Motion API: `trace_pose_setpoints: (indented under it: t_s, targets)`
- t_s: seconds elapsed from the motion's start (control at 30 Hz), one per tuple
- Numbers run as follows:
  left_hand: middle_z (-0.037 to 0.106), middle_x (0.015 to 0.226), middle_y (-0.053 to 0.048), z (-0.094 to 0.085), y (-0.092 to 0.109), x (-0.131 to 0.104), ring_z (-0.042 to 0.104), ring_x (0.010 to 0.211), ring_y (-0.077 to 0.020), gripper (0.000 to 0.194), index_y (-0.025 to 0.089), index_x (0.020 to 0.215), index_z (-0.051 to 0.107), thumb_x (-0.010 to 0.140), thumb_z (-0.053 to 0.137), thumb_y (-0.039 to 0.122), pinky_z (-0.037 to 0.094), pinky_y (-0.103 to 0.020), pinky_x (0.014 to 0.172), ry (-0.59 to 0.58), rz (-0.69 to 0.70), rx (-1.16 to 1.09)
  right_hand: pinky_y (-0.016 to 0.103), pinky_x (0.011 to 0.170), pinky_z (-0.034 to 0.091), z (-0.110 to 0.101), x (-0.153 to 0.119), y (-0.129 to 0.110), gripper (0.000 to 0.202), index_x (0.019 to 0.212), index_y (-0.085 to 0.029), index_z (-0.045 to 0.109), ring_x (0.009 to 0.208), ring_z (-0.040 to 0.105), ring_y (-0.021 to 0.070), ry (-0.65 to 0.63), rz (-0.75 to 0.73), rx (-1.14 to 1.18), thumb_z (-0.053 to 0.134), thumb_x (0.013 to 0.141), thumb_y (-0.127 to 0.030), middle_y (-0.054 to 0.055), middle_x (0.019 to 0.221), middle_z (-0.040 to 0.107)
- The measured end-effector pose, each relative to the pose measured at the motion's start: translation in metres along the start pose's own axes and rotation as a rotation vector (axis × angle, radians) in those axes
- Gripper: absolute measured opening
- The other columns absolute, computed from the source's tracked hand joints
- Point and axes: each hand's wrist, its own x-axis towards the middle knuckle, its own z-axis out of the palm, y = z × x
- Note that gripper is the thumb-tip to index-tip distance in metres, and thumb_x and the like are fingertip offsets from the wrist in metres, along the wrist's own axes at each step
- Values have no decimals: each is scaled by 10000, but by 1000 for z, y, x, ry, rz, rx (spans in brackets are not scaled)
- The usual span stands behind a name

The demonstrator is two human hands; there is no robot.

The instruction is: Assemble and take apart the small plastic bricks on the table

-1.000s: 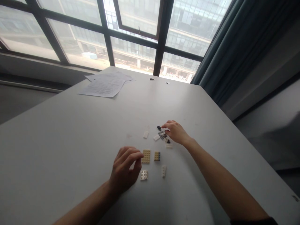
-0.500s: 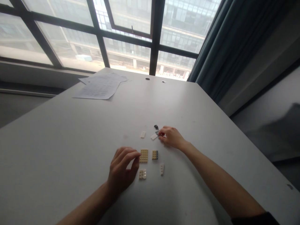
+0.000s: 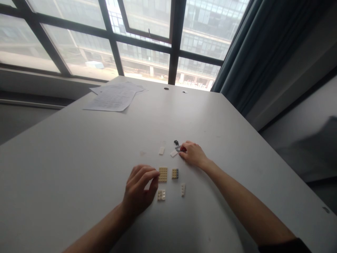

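My left hand (image 3: 141, 184) rests at the left edge of a yellow studded plate (image 3: 163, 174), fingers curved with a gap between thumb and forefinger. My right hand (image 3: 193, 153) is at the small grey pieces (image 3: 177, 148), its thumb and fingers bent together over them; what lies between the fingertips is too small to tell. Beside them lie a white tile (image 3: 174, 153) and small black pieces (image 3: 176, 142). Another white tile (image 3: 161, 150) lies further left. Nearer me are a yellow and blue-grey block (image 3: 175, 173), a clear-and-beige piece (image 3: 161, 195) and a white studded strip (image 3: 183, 189).
The white table (image 3: 105, 140) reaches to the window. Printed papers (image 3: 113, 98) lie at its far left. Two small round holes, one of them here (image 3: 166, 88), sit near the far edge. A dark curtain (image 3: 244, 52) hangs at the right.
The fingers of my right hand have shifted slightly at the grey pieces. My left hand has kept its pose beside the yellow plate. The whole view has moved a little.
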Motion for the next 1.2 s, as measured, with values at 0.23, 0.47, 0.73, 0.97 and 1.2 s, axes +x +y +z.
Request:
trace_pose_setpoints:
  t_s: [0.23,0.47,0.73,0.97,1.2]
  targets:
    - [653,799,-43,0,1,-2,581,761,-164,199,185,895,594,766,589,34,475,-322,720,-55,72,9,261,698,405,4,-2,-7,48,815,-186,646,744,582,157,67,3,62,620,774,-191,50,905,634]
    - [662,802,-36,0,2,0,598,740,-156,153,195,911,603,793,605,97,480,-307,721,-54,74,61,222,625,418,-2,-25,-25,50,821,-181,642,630,542,113,135,-5,270,610,783,-176,-1,751,653]
    - [685,856,-21,5,5,-2,594,816,-157,300,225,1032,634,762,700,114,464,-302,765,-105,121,80,234,610,450,-2,-80,-54,121,781,-171,702,632,577,119,-52,20,1073,733,712,-266,5,708,672]
    - [694,833,-16,2,6,0,573,793,-162,272,215,973,649,738,722,98,449,-313,750,-111,134,45,241,535,453,2,-87,-53,186,822,-161,718,521,537,103,-74,137,1303,677,747,-326,-12,596,615]
    - [661,784,-15,2,4,-2,551,758,-156,184,198,921,629,768,694,119,424,-312,740,-164,104,26,242,538,478,4,-95,-56,206,805,-150,706,536,563,103,-66,155,1353,692,738,-345,22,665,675]
